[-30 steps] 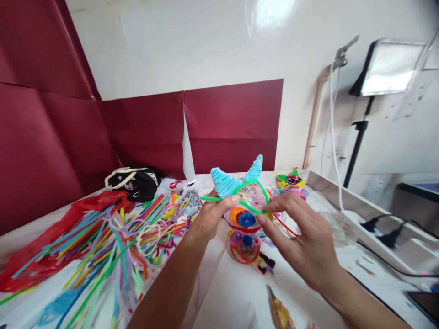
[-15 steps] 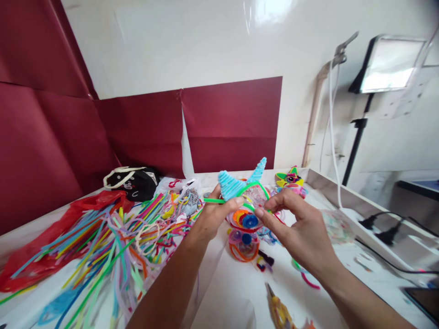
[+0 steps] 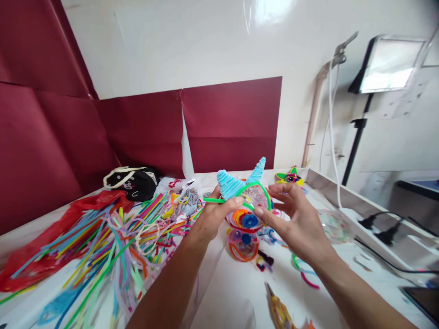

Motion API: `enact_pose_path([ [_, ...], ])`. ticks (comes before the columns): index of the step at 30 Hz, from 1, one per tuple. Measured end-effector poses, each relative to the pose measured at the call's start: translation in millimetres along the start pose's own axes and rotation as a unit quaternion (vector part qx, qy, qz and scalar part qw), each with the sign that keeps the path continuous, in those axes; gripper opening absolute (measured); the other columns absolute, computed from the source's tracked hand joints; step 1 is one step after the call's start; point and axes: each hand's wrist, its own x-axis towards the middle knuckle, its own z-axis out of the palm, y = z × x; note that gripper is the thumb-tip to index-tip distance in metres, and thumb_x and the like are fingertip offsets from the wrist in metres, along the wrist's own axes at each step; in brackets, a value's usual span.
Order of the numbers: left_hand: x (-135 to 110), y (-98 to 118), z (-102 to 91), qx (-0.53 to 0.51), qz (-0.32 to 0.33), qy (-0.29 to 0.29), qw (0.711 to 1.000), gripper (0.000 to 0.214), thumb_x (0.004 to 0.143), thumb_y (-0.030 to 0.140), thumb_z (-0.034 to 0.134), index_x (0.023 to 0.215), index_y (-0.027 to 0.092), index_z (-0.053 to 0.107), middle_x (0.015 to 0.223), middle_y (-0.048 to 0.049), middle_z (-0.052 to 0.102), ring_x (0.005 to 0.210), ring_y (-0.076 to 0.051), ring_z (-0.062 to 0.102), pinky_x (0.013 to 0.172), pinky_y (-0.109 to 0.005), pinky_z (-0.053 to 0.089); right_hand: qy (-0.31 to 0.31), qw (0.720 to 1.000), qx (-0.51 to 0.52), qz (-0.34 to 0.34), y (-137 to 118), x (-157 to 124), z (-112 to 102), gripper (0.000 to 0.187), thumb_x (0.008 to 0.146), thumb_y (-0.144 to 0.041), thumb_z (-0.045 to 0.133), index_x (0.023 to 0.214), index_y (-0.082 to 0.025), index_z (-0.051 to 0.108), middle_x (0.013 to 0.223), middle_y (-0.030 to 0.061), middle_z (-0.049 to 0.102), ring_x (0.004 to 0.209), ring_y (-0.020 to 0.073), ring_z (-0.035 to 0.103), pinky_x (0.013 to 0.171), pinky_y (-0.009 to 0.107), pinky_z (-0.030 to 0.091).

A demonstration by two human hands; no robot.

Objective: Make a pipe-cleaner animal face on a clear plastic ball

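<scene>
My left hand [image 3: 214,214] pinches a bright green pipe cleaner [image 3: 255,186] against a craft figure [image 3: 245,214] made of clear shells and coloured pipe cleaners, topped with two light blue wound cones [image 3: 229,183]. The green strand arches over the figure's clear dome. My right hand [image 3: 295,219] holds the other end of the green strand at the figure's right side, thumb pressed on it and the other fingers partly spread. The figure stands on the white table [image 3: 233,292].
A big heap of loose coloured pipe cleaners [image 3: 113,242] on a red plastic bag [image 3: 41,246] lies left. A black pouch [image 3: 132,183] sits behind it. Yellow-handled scissors [image 3: 281,310] lie near the front. A second small figure [image 3: 290,177], a power strip [image 3: 384,233] with cables and a lamp stand [image 3: 356,137] are right.
My right hand turned and opened its fingers slightly while moving closer around the figure's right side. The green strand now sits tighter over the dome. The left hand stayed put.
</scene>
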Motion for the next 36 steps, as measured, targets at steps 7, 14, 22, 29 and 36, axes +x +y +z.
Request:
enact_pose_path([
  [7, 1.9, 0.5, 1.3, -0.011, 0.016, -0.015, 1.000, 0.027, 0.082, 0.022, 0.065, 0.108, 0.018, 0.068, 0.091, -0.0043, 0.072, 0.097, -0.023, 0.064, 0.090, -0.035, 0.045, -0.068, 0.994, 0.065, 0.047, 2.3, 4.3, -1.5, 0.047, 0.071, -0.044, 0.077, 0.102, -0.027, 0.046, 0.098, 0.0030, 0.067, 0.091, 0.0222, 0.067, 0.073, 0.036, 0.057],
  [14, 2.0, 1.9, 0.4, -0.011, -0.006, -0.038, 0.999, 0.032, 0.080, 0.025, 0.067, 0.112, 0.018, 0.066, 0.098, -0.0063, 0.072, 0.094, -0.023, 0.065, 0.085, -0.035, 0.048, -0.053, 0.998, 0.025, 0.022, 6.4, 4.7, -3.3, 0.046, 0.072, -0.043, 0.076, 0.103, -0.026, 0.047, 0.099, 0.0036, 0.065, 0.092, 0.0204, 0.065, 0.079, 0.036, 0.055],
  [22, 1.4, 1.3, -6.3, -0.008, -0.018, -0.025, 0.999, 0.045, 0.076, 0.027, 0.070, 0.119, 0.020, 0.061, 0.089, -0.0033, 0.071, 0.079, -0.020, 0.065, 0.075, -0.031, 0.048, -0.048, 0.998, 0.028, 0.014, 4.5, 4.1, -3.6, 0.043, 0.073, -0.040, 0.075, 0.102, -0.025, 0.048, 0.100, 0.0041, 0.065, 0.091, 0.0203, 0.066, 0.078, 0.036, 0.055],
  [29, 0.7, 8.6, -5.1, -0.005, -0.013, -0.047, 0.999, 0.049, 0.071, 0.025, 0.074, 0.118, 0.022, 0.061, 0.081, -0.0006, 0.069, 0.078, -0.020, 0.064, 0.080, -0.033, 0.047, -0.051, 0.998, 0.035, 0.015, 5.3, 4.3, -3.4, 0.044, 0.072, -0.042, 0.076, 0.101, -0.025, 0.047, 0.100, 0.0040, 0.066, 0.091, 0.0207, 0.066, 0.078, 0.037, 0.055],
  [36, 0.6, 6.6, -8.2, -0.008, -0.024, -0.046, 0.999, 0.040, 0.071, 0.024, 0.074, 0.110, 0.021, 0.065, 0.077, 0.0006, 0.069, 0.067, -0.017, 0.063, 0.074, -0.032, 0.048, -0.046, 0.999, 0.023, 0.003, 5.3, 4.2, -3.6, 0.043, 0.073, -0.042, 0.075, 0.100, -0.024, 0.048, 0.097, 0.0036, 0.066, 0.089, 0.0203, 0.066, 0.077, 0.036, 0.055],
])
